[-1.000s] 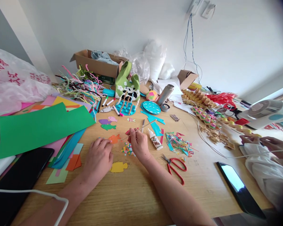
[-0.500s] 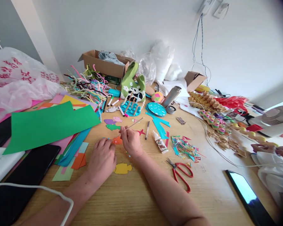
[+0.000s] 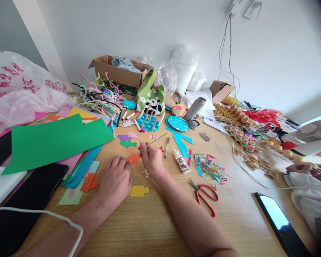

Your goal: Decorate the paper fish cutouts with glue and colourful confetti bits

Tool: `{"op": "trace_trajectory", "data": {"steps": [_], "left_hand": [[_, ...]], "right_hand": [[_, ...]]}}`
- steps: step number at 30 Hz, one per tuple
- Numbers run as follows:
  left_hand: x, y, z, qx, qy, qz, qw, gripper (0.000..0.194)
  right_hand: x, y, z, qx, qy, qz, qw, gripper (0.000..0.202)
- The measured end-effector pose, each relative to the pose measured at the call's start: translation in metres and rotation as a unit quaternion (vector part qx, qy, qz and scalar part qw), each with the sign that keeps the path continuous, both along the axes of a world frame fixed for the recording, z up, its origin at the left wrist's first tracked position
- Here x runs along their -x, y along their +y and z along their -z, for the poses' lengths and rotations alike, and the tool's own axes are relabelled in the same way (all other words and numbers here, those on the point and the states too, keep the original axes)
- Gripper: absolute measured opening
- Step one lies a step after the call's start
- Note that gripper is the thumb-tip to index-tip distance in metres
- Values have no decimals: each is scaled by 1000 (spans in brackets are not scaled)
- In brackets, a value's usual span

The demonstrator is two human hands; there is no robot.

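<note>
In my right hand [image 3: 152, 160] is a thin wooden stick [image 3: 159, 138], pinched between thumb and fingers and slanting over an orange paper fish [image 3: 134, 158]. My left hand [image 3: 117, 175] rests on the table with its fingers curled down on the left end of that fish; a bit of blue shows by the fingertips. Just behind lie a green paper fish [image 3: 128, 143], a purple one [image 3: 123, 137] and a pink one [image 3: 133, 135]. Nearer me is a yellow paper fish [image 3: 139, 191]. Small colourful pieces [image 3: 146, 173] lie partly behind my right wrist.
Right of my hands are a white glue bottle [image 3: 182, 162], a marker [image 3: 167, 147], paper scraps [image 3: 210, 167] and red-handled scissors [image 3: 207, 194]. Green paper [image 3: 56, 142] tops a stack at left. A phone [image 3: 280, 221] lies at right, near another person's hand [image 3: 301, 169].
My right hand has shifted slightly right with the stick, baring more of the orange fish. My left hand stays in place on the fish.
</note>
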State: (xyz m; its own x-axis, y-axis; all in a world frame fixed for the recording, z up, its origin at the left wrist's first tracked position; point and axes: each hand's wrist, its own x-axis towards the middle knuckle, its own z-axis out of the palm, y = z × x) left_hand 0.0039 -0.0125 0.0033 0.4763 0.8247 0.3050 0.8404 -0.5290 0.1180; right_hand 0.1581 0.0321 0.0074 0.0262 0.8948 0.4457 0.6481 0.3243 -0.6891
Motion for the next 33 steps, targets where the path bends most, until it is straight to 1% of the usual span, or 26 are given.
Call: {"op": "trace_trajectory", "data": {"steps": [5, 8, 11, 13, 16, 19, 22, 26, 33], "left_hand": [[1, 0, -1, 7, 3, 7, 1000, 31], [0, 0, 2, 3, -25, 21, 999, 31], [-2, -3, 4, -3, -76, 72, 994, 35], [-5, -6, 4, -1, -98, 117, 988, 39], [-9, -11, 5, 8, -107, 162, 981, 49], [-11, -12, 8, 14, -101, 168, 981, 56], [-11, -10, 11, 16, -83, 152, 985, 53], [-11, -8, 15, 14, -55, 142, 988, 48], [-13, -7, 15, 7, -65, 142, 988, 39]], "right_hand": [[-19, -16, -16, 16, 47, 11, 999, 53], [-33, -31, -18, 46, 96, 43, 993, 56], [-40, -41, -15, 82, 174, 96, 977, 58], [-41, -44, -11, 91, 202, 113, 969, 58], [-38, -44, -7, 80, 181, 112, 974, 57], [-36, -43, -5, 55, 131, 104, 984, 56], [-37, -43, -3, 28, 89, 98, 991, 54], [-41, -45, -3, 9, 63, 102, 993, 54], [-48, -44, 1, -16, 13, 115, 993, 55]]}}
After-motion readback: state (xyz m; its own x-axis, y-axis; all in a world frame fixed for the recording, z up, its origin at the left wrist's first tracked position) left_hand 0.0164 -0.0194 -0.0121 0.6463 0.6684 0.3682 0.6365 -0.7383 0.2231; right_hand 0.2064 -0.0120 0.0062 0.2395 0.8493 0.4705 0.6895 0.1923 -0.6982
